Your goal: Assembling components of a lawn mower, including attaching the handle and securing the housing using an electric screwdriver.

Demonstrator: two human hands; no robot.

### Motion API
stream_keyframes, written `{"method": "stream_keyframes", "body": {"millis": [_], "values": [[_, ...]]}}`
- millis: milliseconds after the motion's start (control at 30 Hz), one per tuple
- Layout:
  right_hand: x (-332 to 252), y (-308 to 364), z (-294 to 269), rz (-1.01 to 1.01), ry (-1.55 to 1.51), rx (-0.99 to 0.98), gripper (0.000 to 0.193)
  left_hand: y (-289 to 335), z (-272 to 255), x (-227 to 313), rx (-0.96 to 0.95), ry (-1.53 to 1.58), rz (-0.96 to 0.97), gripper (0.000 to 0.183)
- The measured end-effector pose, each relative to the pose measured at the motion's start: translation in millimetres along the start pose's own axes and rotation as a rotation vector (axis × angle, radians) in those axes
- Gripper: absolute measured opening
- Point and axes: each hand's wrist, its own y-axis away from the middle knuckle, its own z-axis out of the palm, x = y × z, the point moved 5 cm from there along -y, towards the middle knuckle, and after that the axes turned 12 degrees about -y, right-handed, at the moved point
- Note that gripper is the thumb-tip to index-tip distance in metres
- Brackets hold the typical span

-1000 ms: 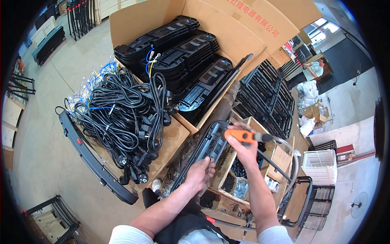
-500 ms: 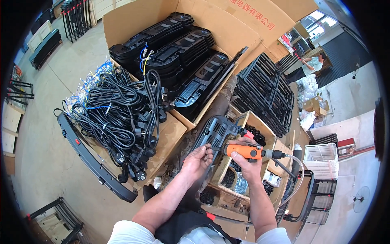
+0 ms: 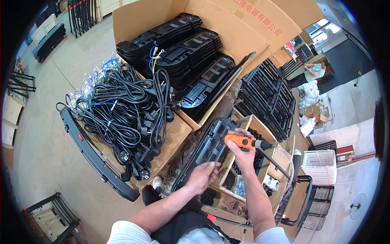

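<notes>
My right hand is wrapped round an orange power screwdriver, whose grey rear end joins a clear hose. The driver is over the far right part of a long black vented panel; its tip is hard to make out. Nearer to me, my left hand is at the panel's right edge. Its thumb and fingers are pinched together, and whatever they hold is too small to tell. Just right of both hands, a compartmented wooden box contains black screws and other small parts.
Coiled black power cords with plugs are heaped on cardboard at left, beside a long curved black bar. Behind, a large carton holds stacked black panels. Black frames lean at right. Another person stands far right.
My hands have moved apart. The screwdriver has gone up and away from my left hand, which has come nearer to me along the panel. The whole view has shifted slightly.
</notes>
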Motion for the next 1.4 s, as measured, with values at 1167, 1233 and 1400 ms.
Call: {"method": "stream_keyframes", "body": {"millis": [1167,1233,1400], "values": [[-19.7,147.4,16.4,0.117,-0.101,-0.089,0.054,42.6,-39.4,-27.5,0.105,0.578,0.000,0.028],[-17.6,151.4,14.0,0.099,-0.111,-0.096,0.054,44.7,-38.1,-28.0,0.100,0.570,-0.010,0.028],[-18.0,157.4,12.3,0.065,-0.085,-0.120,0.054,53.3,-35.0,-30.2,0.072,0.535,-0.022,0.028]]}}
